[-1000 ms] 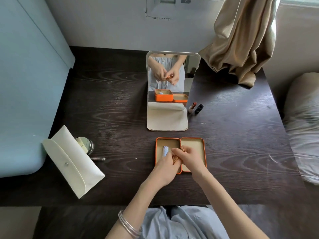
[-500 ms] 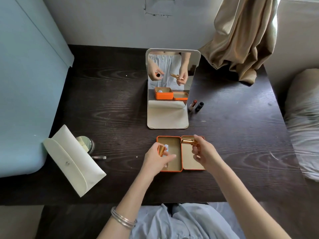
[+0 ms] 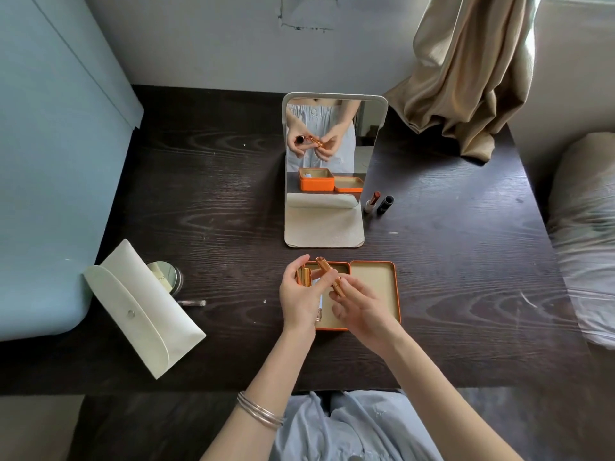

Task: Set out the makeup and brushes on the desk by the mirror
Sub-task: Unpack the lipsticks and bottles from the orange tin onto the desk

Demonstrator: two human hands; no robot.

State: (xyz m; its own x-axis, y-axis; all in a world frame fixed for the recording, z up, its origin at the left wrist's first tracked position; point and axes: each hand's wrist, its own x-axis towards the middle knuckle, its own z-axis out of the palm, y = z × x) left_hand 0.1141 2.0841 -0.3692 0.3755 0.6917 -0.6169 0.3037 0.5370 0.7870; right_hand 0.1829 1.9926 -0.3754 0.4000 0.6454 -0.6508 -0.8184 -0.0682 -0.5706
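Note:
Over an open orange tin (image 3: 372,294) on the dark desk, my left hand (image 3: 298,294) holds a gold lipstick cap (image 3: 304,276). My right hand (image 3: 361,307) pinches the gold lipstick tube (image 3: 327,272), tilted toward the cap. A small pale item lies in the tin's left half, partly hidden by my hands. The standing mirror (image 3: 332,161) is just beyond the tin and reflects both hands. Two uncapped lipsticks (image 3: 379,202) stand to its right.
A cream pouch (image 3: 143,311) lies at the left with a round compact (image 3: 166,276) and a thin clear tube (image 3: 193,303) beside it. A beige curtain (image 3: 466,78) hangs onto the desk's back right corner. A bed with bedding (image 3: 585,234) is at the right, a blue panel at the left.
My hands pulled the cap off the gold lipstick and moved apart; now they have come back close together above the tin, cap in the left, tube in the right.

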